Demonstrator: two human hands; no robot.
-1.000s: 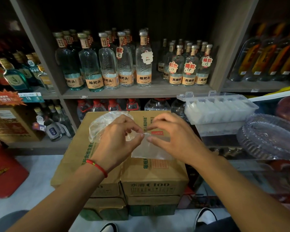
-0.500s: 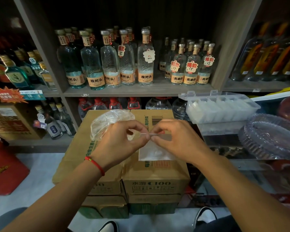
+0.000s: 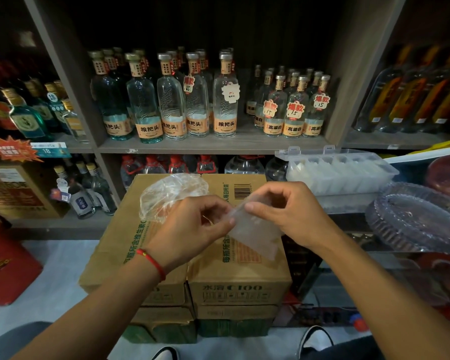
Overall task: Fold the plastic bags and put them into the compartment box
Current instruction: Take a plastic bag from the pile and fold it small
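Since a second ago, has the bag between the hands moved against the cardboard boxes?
Yes. The plastic bag has tilted and its free end swung right, now hanging past the right edge of the cardboard boxes.

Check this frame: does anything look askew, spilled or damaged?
Nothing is spilled or broken. Both hands, left and right, pinch a folded plastic bag over the cardboard boxes; a crumpled bag waits behind. The compartment box sits level.

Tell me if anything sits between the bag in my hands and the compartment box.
Nothing visible does. Both hands pinch the bag above the cartons; the compartment box stands open up to the right.
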